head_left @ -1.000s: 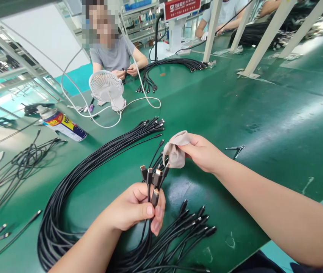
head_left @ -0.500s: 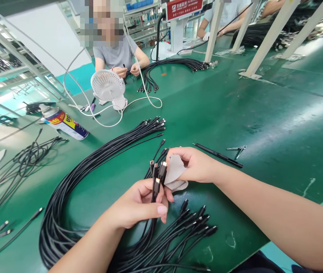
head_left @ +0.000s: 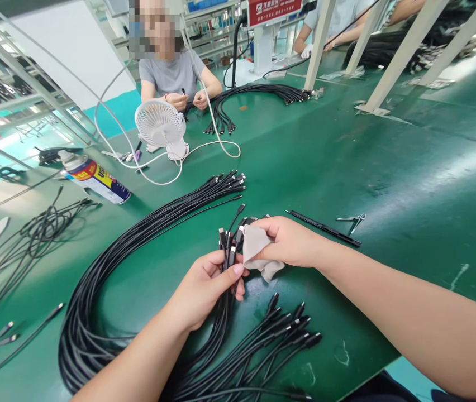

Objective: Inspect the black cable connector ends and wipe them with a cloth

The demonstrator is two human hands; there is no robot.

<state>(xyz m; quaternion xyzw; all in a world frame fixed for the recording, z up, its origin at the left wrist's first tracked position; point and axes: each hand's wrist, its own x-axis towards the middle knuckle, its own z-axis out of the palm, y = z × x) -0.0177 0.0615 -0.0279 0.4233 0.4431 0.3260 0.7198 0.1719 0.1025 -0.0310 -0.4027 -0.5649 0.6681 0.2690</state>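
My left hand (head_left: 204,287) grips several black cable ends (head_left: 228,243), their connectors pointing up. My right hand (head_left: 290,241) pinches a small beige cloth (head_left: 257,251) and presses it against those connectors. Both hands hover low over the green table (head_left: 389,167). The gripped cables belong to a big looped bundle of black cables (head_left: 108,279) lying on the table. More connector ends (head_left: 288,329) fan out just below my hands.
A spray can (head_left: 95,181) lies on its side at left, and a white desk fan (head_left: 160,125) stands behind it. Small snips (head_left: 353,220) and a black strip (head_left: 324,228) lie right of my hands. A person in a grey shirt (head_left: 171,75) sits across, handling cables.
My right hand brought the cloth down and left onto the connectors. My left hand lowered the cable ends toward the table.
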